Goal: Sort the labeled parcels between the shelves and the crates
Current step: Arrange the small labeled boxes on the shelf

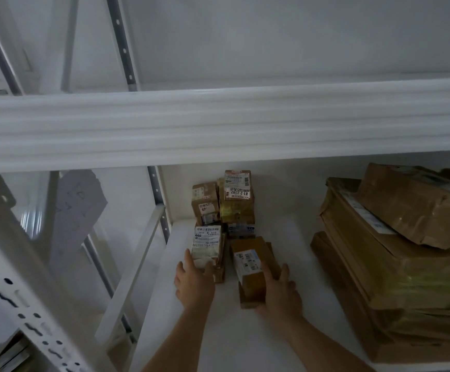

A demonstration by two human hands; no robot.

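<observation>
Hands (194,281) (281,291) hold labeled parcels (208,247) (250,267) before box (238,196) marked "81-2-2202".

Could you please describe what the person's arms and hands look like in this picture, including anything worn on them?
Both forearms are bare as far as the frame shows: no sleeves reach into view. The left hand and the right hand wear no gloves, and I can see no watch, bracelet or ring, though the dim light and blur could hide small items. The fingers are uncovered as well.
</observation>
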